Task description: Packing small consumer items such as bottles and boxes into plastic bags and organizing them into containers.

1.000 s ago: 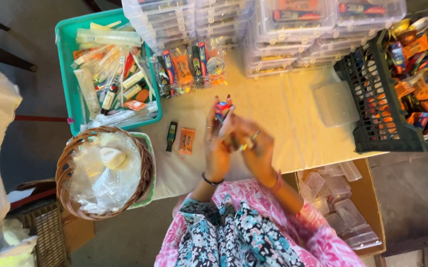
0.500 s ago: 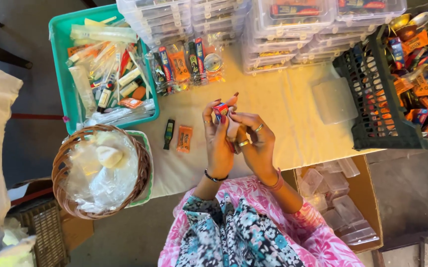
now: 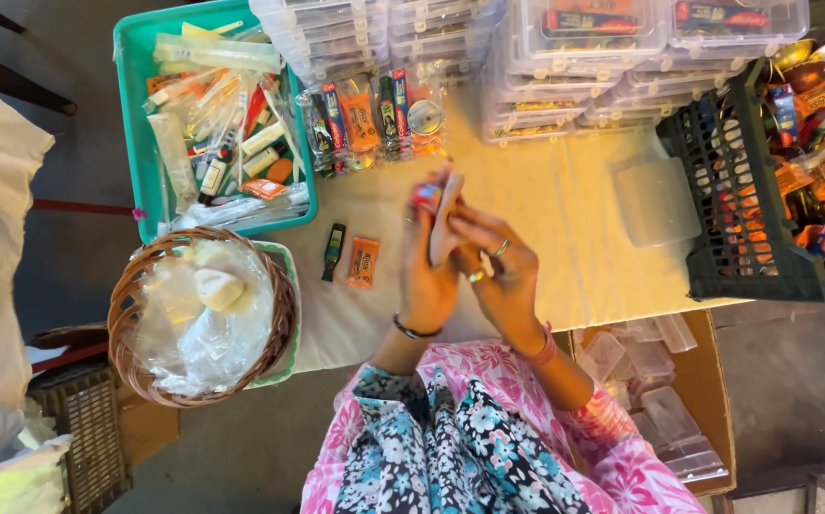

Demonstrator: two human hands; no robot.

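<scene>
Small red-and-orange packet (image 3: 428,196), pinched at the table's centre between both hands. Left hand (image 3: 428,271) clamped round it from 9 o'clock, right hand (image 3: 498,271) pressing in at 3 o'clock, fingers together. Best kept above the cream cloth (image 3: 565,219), grip firm yet light, clear of the orange sachet (image 3: 363,263) and dark little tube (image 3: 333,251) lying at 9 o'clock.

– Where are the hands?
– The left hand (image 3: 428,259) and right hand (image 3: 498,271) meet just right of the orange sachet (image 3: 363,263), together holding a small red item (image 3: 427,196)
– And the wicker basket (image 3: 279,314)?
– Left of that sachet
</scene>
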